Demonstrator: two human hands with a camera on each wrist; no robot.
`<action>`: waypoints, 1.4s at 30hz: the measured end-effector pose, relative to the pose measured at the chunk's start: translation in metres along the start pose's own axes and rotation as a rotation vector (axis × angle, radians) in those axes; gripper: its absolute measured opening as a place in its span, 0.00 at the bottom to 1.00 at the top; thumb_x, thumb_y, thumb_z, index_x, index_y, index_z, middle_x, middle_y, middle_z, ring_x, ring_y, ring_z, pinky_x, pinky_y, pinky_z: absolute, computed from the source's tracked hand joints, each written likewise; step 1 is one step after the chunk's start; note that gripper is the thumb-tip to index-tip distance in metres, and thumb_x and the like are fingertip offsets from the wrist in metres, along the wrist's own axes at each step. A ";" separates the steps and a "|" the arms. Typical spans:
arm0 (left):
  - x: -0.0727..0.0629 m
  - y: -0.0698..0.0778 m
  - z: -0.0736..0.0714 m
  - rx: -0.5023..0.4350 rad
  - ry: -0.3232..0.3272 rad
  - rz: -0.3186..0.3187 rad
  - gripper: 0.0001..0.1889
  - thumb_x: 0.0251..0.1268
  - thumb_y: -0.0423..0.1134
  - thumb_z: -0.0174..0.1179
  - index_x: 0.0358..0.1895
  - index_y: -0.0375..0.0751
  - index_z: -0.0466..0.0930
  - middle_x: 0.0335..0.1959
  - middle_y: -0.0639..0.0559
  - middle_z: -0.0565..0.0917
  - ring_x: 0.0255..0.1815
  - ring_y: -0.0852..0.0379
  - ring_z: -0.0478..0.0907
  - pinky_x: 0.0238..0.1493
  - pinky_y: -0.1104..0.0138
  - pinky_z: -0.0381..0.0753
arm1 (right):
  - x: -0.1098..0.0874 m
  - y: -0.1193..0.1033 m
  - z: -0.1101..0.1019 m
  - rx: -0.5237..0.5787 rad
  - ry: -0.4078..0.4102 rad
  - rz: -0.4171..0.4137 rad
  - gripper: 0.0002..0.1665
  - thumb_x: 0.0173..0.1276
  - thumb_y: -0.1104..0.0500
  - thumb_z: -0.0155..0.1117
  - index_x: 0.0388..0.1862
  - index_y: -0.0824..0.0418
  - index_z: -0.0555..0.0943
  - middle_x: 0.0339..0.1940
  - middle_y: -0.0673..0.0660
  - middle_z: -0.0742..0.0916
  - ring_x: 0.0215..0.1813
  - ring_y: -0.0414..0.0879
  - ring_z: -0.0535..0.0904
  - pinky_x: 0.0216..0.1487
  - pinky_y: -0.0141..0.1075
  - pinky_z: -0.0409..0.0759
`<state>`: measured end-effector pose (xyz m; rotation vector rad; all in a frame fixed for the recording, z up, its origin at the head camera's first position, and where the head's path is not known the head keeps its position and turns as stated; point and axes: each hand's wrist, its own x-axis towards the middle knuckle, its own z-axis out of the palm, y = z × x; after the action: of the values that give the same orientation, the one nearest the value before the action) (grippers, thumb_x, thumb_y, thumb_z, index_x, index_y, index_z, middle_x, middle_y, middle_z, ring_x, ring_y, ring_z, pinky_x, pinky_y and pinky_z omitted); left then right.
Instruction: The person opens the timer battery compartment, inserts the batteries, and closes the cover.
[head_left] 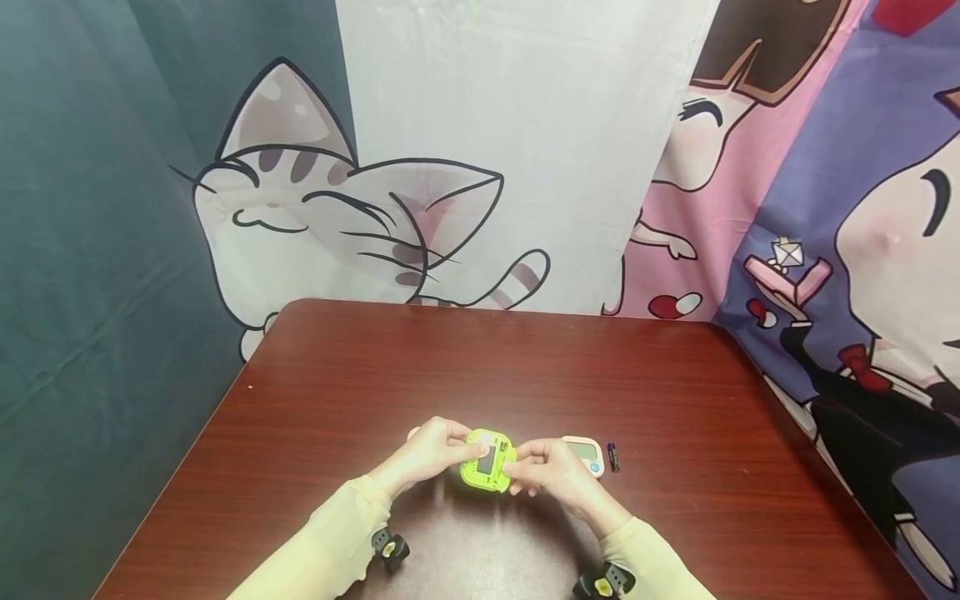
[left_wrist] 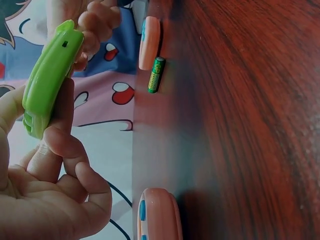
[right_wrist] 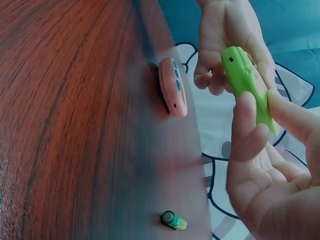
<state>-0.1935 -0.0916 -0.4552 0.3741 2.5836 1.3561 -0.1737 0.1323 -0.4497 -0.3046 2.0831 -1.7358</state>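
— Red-brown wood spreads out below you. What have you got over that desk [head_left: 360, 358]?

— I have a lime-green digital timer [head_left: 487, 461], by the look of it, back turned up toward me. My left fingers [head_left: 467, 452] pinch one edge and my right fingers [head_left: 525, 472] pinch the opposite one.

— How does it lie between them?

— Raised off the wood, squarish, without a marked long axis. Along its back runs a narrow recess [head_left: 498, 468], perhaps the battery bay, pointing roughly away from me. It's just beside my right fingers, so they're the nearer pair.

— And past that?

— Right of my right hand, partly covered by it, lies a peach timer [head_left: 585, 451]. Just beyond its right side rests a small battery [head_left: 613, 457], its length also pointing roughly away from me. Another peach timer [right_wrist: 172, 87] sits behind my left hand.

— Farthest off?

— Cloth printed with a smiling cat [head_left: 292, 200].
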 end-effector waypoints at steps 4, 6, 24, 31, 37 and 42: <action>0.000 -0.001 0.000 -0.011 -0.001 0.001 0.17 0.55 0.58 0.64 0.38 0.50 0.86 0.31 0.60 0.88 0.43 0.61 0.82 0.56 0.43 0.58 | -0.001 -0.001 0.002 0.022 0.071 -0.033 0.21 0.58 0.64 0.69 0.47 0.74 0.75 0.25 0.59 0.86 0.25 0.46 0.82 0.25 0.31 0.77; 0.000 -0.002 0.000 -0.013 -0.001 0.002 0.17 0.55 0.58 0.64 0.37 0.51 0.87 0.30 0.61 0.88 0.43 0.61 0.82 0.57 0.43 0.57 | -0.001 -0.002 0.003 0.013 0.107 -0.059 0.22 0.58 0.65 0.69 0.49 0.72 0.73 0.25 0.61 0.86 0.25 0.48 0.83 0.26 0.33 0.78; 0.000 -0.005 -0.001 -0.134 -0.019 -0.033 0.19 0.54 0.56 0.66 0.39 0.44 0.85 0.32 0.55 0.88 0.41 0.60 0.83 0.52 0.53 0.74 | -0.006 0.002 -0.004 0.088 0.009 -0.009 0.19 0.61 0.67 0.65 0.47 0.75 0.72 0.23 0.55 0.85 0.21 0.42 0.80 0.24 0.32 0.79; 0.002 -0.009 -0.001 -0.262 -0.064 0.001 0.20 0.57 0.49 0.65 0.42 0.34 0.83 0.34 0.42 0.87 0.38 0.58 0.84 0.45 0.62 0.80 | -0.008 0.012 -0.005 -0.120 -0.037 0.012 0.14 0.59 0.65 0.68 0.40 0.71 0.76 0.22 0.55 0.83 0.20 0.45 0.81 0.18 0.31 0.74; 0.003 -0.011 -0.001 -0.278 -0.070 0.004 0.20 0.58 0.49 0.65 0.42 0.33 0.83 0.34 0.42 0.87 0.37 0.58 0.84 0.43 0.63 0.80 | -0.006 0.018 0.000 -0.213 -0.047 0.023 0.13 0.57 0.66 0.69 0.36 0.70 0.75 0.19 0.55 0.81 0.17 0.45 0.81 0.18 0.37 0.78; 0.003 -0.011 -0.001 -0.258 -0.069 -0.006 0.21 0.57 0.50 0.65 0.42 0.34 0.83 0.33 0.45 0.87 0.37 0.59 0.84 0.43 0.62 0.80 | -0.007 0.023 0.004 -0.276 -0.075 0.041 0.10 0.53 0.69 0.71 0.31 0.69 0.77 0.16 0.54 0.80 0.15 0.42 0.79 0.18 0.39 0.79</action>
<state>-0.1978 -0.0975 -0.4634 0.3616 2.3146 1.6187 -0.1633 0.1361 -0.4712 -0.3980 2.2569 -1.3903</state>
